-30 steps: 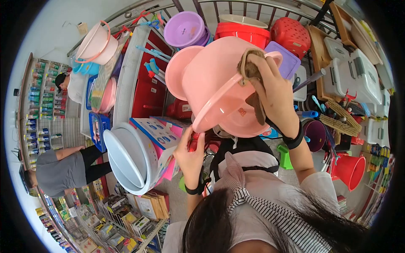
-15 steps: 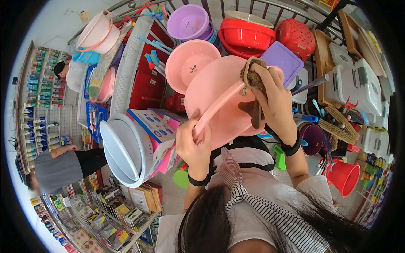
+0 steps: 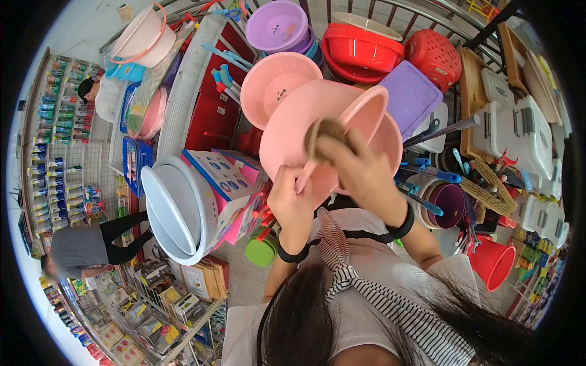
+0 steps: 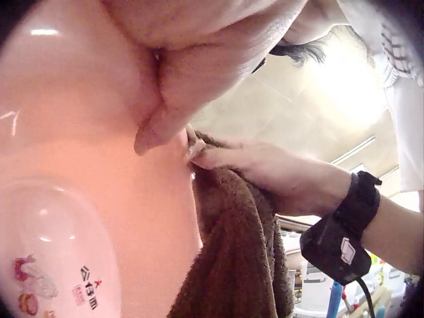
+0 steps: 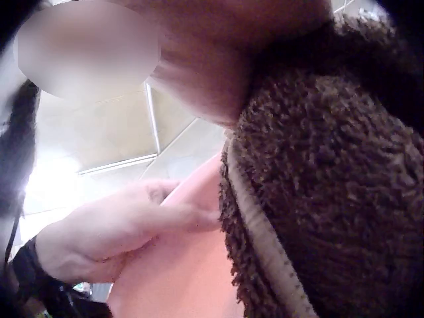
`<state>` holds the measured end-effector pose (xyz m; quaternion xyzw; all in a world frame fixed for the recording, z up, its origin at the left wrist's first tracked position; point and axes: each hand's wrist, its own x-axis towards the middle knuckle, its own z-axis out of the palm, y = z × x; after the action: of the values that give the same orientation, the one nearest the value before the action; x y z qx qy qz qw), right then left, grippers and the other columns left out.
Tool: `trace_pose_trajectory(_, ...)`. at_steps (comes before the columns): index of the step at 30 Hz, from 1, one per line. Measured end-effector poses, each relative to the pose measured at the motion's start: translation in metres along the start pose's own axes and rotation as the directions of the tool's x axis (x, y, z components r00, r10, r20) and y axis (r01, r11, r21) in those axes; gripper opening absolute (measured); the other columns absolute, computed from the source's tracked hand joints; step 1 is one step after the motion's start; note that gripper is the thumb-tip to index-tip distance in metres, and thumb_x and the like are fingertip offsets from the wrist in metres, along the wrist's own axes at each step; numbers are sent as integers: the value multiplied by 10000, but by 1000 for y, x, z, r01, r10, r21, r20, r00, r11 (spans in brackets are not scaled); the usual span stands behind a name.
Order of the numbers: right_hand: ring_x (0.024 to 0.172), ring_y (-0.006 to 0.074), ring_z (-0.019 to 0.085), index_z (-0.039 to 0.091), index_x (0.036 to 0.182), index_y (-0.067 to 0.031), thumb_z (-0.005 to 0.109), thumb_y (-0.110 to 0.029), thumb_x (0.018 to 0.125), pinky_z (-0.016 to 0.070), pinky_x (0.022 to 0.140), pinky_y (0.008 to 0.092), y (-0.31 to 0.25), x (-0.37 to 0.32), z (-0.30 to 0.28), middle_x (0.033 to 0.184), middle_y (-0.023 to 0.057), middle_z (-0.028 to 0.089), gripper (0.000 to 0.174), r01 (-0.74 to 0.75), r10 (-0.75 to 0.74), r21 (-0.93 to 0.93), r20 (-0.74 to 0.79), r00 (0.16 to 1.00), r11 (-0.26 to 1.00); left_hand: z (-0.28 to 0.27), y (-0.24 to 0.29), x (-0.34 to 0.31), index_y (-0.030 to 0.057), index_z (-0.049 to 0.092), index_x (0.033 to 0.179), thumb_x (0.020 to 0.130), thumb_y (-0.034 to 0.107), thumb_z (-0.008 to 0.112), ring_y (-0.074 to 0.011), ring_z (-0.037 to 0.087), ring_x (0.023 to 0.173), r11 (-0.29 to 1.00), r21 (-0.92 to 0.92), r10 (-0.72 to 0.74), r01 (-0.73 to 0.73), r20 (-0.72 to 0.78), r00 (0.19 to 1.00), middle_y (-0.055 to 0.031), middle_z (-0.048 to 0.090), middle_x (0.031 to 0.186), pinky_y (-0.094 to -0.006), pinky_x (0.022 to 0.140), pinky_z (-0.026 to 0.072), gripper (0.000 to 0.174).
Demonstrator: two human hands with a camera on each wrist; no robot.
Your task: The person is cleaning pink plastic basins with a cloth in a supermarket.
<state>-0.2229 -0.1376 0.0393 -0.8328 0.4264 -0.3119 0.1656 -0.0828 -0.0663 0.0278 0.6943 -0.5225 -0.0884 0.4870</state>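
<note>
While the left hand (image 3: 292, 204) pinches the rim of the pink basin (image 3: 287, 143), thumb on one face and fingers curled over the other, the right hand (image 3: 361, 174) has its fingers closed on a brown cloth (image 3: 323, 130) and presses it to the basin's wall just beside that rim. The basin is held up before the chest, tipped on edge and resting on nothing, with a second pink basin (image 3: 274, 85) on the display close behind it.

As a judgement, wiping here goes best with a firm left grip at the rim, so the thin wall cannot flex away. The cloth should be folded into a pad and drawn along the curve rather than across it.

The basin is smooth, glossy plastic, round with a rolled lip and a small printed mark on its wall. The cloth is thick, looped terry with a pale stitched hem. It seems dry, though the close views are too blurred to be sure.
</note>
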Motion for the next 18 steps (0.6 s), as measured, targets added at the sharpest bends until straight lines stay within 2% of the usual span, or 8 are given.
trace_pose_trajectory(1, 629, 288, 608, 542, 1205, -190, 621, -71, 742, 508, 493, 384, -5, -4, 3, 989, 75, 545, 485, 3, -3, 2, 5, 1000, 1000, 1, 1, 0, -4, 493, 755, 741, -85, 605, -174, 429, 538, 1000, 11, 15, -15, -1, 1000, -96, 460, 635, -283, 528, 383, 139)
trace_pose_trajectory(3, 607, 247, 613, 543, 1223, -210, 612, -59, 717, 508, 477, 371, -23, -12, 8, 950, 79, 535, 533, 218, -220, 33, 65, 973, 975, 1, 0, 0, -2, 498, 756, 731, -84, 613, -160, 424, 541, 1000, 15, -8, 9, -36, 999, -90, 467, 637, -274, 529, 383, 144)
trace_pose_trajectory(6, 554, 228, 593, 551, 1246, -232, 598, -52, 720, 510, 478, 328, -17, -15, 9, 890, 80, 506, 558, 254, -258, 108, 23, 966, 961, -2, 1, 0, 1, 512, 750, 699, -88, 622, -131, 408, 539, 996, -20, -88, 88, -36, 995, -74, 474, 627, -256, 527, 378, 150)
trace_pose_trajectory(9, 553, 253, 585, 572, 1230, -218, 599, -46, 729, 504, 474, 343, -1, -1, 5, 875, 98, 504, 531, 74, -75, 68, 7, 997, 995, -6, 3, 1, 5, 510, 729, 679, -93, 600, -94, 385, 540, 995, -78, -66, 66, -1, 998, -51, 437, 596, -238, 512, 353, 142)
trace_pose_trajectory(12, 556, 271, 581, 575, 1229, -209, 599, -37, 736, 501, 466, 366, 7, 6, 9, 870, 109, 512, 522, 29, -6, 151, -152, 988, 988, -7, 2, -2, 8, 510, 732, 676, -98, 597, -72, 365, 553, 988, -99, -118, 119, 15, 993, -25, 418, 599, -229, 505, 338, 148)
trace_pose_trajectory(13, 569, 285, 585, 577, 1226, -208, 605, -36, 743, 497, 456, 363, 4, 2, 11, 876, 115, 526, 513, 27, -6, 171, -122, 993, 985, -7, 1, -2, 8, 510, 732, 676, -98, 597, -72, 365, 553, 988, -99, -118, 119, 11, 993, -25, 418, 599, -229, 505, 338, 148)
trace_pose_trajectory(15, 577, 265, 593, 588, 1217, -224, 610, -54, 731, 482, 439, 335, -7, -15, 24, 900, 116, 530, 515, 132, -123, 126, -80, 989, 983, -8, -1, -4, 0, 546, 760, 683, -97, 613, -180, 481, 538, 992, -66, -107, 107, 3, 994, -89, 521, 647, -274, 519, 392, 141)
trace_pose_trajectory(18, 571, 235, 588, 606, 1195, -252, 617, -74, 722, 479, 436, 323, -6, -10, 24, 900, 107, 520, 506, 281, -272, 54, -132, 953, 958, -14, -3, -7, -1, 543, 754, 682, -99, 612, -175, 468, 533, 978, 19, -208, 207, 60, 976, -86, 523, 644, -271, 519, 388, 141)
